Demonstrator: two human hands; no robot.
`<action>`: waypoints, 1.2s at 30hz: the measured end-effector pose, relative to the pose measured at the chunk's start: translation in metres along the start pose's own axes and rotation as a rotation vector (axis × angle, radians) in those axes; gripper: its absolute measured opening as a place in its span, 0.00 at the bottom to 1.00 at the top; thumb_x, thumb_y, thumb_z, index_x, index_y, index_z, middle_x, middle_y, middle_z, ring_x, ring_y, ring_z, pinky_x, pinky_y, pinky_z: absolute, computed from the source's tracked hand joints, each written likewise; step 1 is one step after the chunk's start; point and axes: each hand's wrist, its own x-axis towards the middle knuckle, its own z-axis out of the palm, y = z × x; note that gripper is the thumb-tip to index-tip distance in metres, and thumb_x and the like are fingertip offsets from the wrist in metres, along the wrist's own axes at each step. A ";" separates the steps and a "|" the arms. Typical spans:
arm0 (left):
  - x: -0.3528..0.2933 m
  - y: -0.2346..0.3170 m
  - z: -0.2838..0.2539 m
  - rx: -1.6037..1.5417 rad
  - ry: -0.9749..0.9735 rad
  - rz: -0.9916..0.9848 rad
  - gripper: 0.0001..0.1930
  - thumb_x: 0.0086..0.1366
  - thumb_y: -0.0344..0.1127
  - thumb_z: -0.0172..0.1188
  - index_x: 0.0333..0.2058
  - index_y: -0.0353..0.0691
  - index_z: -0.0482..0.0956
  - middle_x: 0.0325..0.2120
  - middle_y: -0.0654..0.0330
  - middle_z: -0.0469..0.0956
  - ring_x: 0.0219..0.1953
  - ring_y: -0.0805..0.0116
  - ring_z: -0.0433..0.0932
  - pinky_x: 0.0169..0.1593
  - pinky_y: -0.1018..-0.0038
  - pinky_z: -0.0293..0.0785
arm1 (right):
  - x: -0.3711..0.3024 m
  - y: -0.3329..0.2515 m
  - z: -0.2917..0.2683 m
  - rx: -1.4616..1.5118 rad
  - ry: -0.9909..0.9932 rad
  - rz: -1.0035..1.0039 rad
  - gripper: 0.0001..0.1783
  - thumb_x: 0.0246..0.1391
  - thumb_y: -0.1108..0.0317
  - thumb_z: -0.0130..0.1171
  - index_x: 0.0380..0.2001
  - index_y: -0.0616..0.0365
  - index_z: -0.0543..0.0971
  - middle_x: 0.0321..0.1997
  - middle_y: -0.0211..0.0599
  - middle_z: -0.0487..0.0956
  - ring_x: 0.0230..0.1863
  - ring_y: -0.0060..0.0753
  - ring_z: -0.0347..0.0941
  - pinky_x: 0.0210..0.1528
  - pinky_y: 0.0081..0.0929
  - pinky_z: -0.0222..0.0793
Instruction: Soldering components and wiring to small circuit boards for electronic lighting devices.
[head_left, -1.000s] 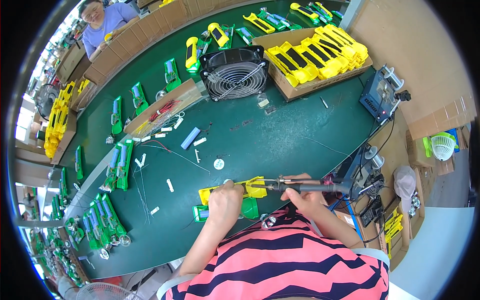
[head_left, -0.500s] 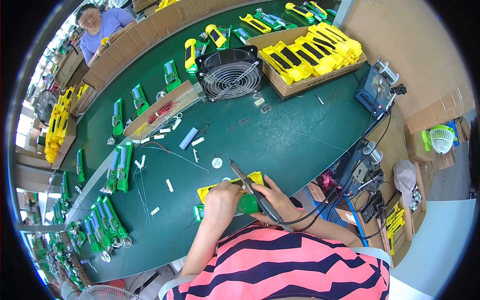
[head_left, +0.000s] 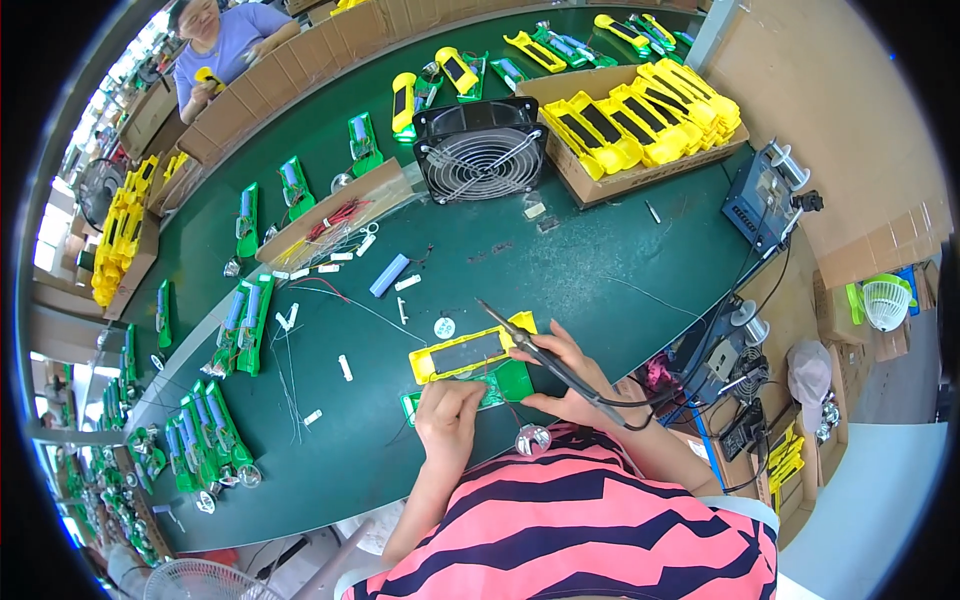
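A soldering iron (head_left: 548, 360) lies across my right hand (head_left: 572, 385), which is closed around it with the tip pointing up and left. That hand's fingers also touch the right ends of a yellow casing (head_left: 420, 364) with a dark panel and of a green casing (head_left: 515, 381). My left hand (head_left: 448, 415) is closed in a pinch over the green casing's left half; what its fingertips hold is hidden. A round clear-and-silver lamp head (head_left: 532, 440) hangs by a red wire at the near edge of the green casing.
Beyond the casings lie a white round disc (head_left: 444, 327), a blue battery cell (head_left: 389, 275) and small white pieces. A black fan (head_left: 482, 165) stands beside a carton (head_left: 590, 190) of yellow casings. Green assemblies (head_left: 205, 430) lie left. A blue soldering station (head_left: 752, 200) stands right; another person sits across.
My left hand has drawn back off the yellow casing, which now shows its dark panel. The lamp head has come into view. The iron's tip has risen, and the whole view has shifted slightly.
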 end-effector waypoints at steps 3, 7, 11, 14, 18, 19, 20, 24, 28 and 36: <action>0.004 0.002 -0.007 0.054 -0.102 0.114 0.07 0.42 0.24 0.63 0.23 0.38 0.77 0.22 0.61 0.71 0.27 0.64 0.70 0.29 0.71 0.66 | -0.015 -0.002 0.004 0.150 0.272 -0.052 0.13 0.43 0.71 0.59 0.35 0.60 0.72 0.24 0.31 0.78 0.33 0.35 0.76 0.59 0.46 0.49; 0.003 0.000 -0.014 0.054 -0.160 0.093 0.06 0.42 0.23 0.62 0.22 0.37 0.75 0.25 0.60 0.69 0.29 0.62 0.70 0.30 0.71 0.66 | -0.031 -0.014 -0.010 -0.112 0.155 -0.133 0.12 0.44 0.73 0.58 0.35 0.60 0.72 0.22 0.32 0.78 0.22 0.26 0.74 0.58 0.47 0.51; 0.001 0.003 -0.013 0.083 -0.131 0.104 0.07 0.41 0.21 0.62 0.21 0.35 0.74 0.27 0.59 0.69 0.29 0.61 0.70 0.31 0.70 0.67 | -0.057 0.013 0.026 0.248 0.455 -0.137 0.10 0.43 0.75 0.56 0.33 0.60 0.72 0.19 0.33 0.77 0.22 0.25 0.75 0.59 0.47 0.49; 0.002 0.004 -0.010 0.059 -0.114 0.058 0.07 0.40 0.20 0.61 0.21 0.35 0.73 0.27 0.59 0.69 0.30 0.61 0.70 0.32 0.70 0.67 | -0.064 0.022 0.037 0.341 0.460 -0.074 0.14 0.45 0.81 0.52 0.38 0.64 0.68 0.45 0.52 0.69 0.27 0.34 0.76 0.35 0.29 0.75; 0.002 0.003 -0.009 0.039 -0.100 -0.005 0.08 0.37 0.20 0.61 0.19 0.35 0.73 0.27 0.59 0.69 0.31 0.61 0.70 0.33 0.70 0.68 | -0.063 0.023 0.041 0.433 0.479 -0.003 0.13 0.45 0.82 0.51 0.37 0.66 0.67 0.48 0.57 0.64 0.29 0.29 0.76 0.25 0.15 0.75; 0.002 0.003 -0.009 0.039 -0.098 -0.004 0.08 0.37 0.20 0.61 0.19 0.35 0.73 0.27 0.59 0.69 0.31 0.61 0.70 0.33 0.70 0.68 | -0.063 0.024 0.041 0.403 0.480 -0.022 0.13 0.45 0.82 0.51 0.37 0.66 0.68 0.48 0.58 0.65 0.30 0.28 0.76 0.26 0.16 0.75; 0.002 0.003 -0.009 0.036 -0.112 -0.015 0.08 0.37 0.20 0.61 0.18 0.35 0.72 0.27 0.59 0.69 0.31 0.61 0.70 0.33 0.70 0.68 | -0.063 0.022 0.041 0.402 0.480 -0.022 0.13 0.45 0.82 0.51 0.37 0.66 0.68 0.48 0.58 0.65 0.30 0.28 0.76 0.26 0.16 0.75; 0.005 0.004 -0.011 0.032 -0.145 -0.024 0.07 0.37 0.20 0.61 0.18 0.35 0.72 0.27 0.58 0.70 0.31 0.60 0.70 0.33 0.70 0.68 | -0.061 0.020 0.036 0.359 0.454 0.012 0.12 0.44 0.81 0.52 0.36 0.67 0.68 0.45 0.57 0.67 0.30 0.29 0.75 0.30 0.18 0.75; 0.006 0.005 -0.012 0.042 -0.155 -0.027 0.07 0.37 0.20 0.60 0.17 0.35 0.72 0.27 0.58 0.69 0.30 0.60 0.70 0.33 0.70 0.68 | -0.057 0.018 0.035 0.250 0.444 -0.049 0.10 0.44 0.81 0.53 0.33 0.67 0.68 0.40 0.54 0.70 0.33 0.31 0.75 0.35 0.21 0.74; 0.009 0.006 -0.012 0.035 -0.172 -0.049 0.06 0.37 0.20 0.59 0.16 0.34 0.72 0.26 0.57 0.69 0.31 0.60 0.71 0.34 0.70 0.68 | -0.063 0.021 0.040 0.379 0.442 -0.004 0.12 0.43 0.82 0.53 0.35 0.68 0.67 0.40 0.53 0.70 0.44 0.36 0.71 0.31 0.19 0.76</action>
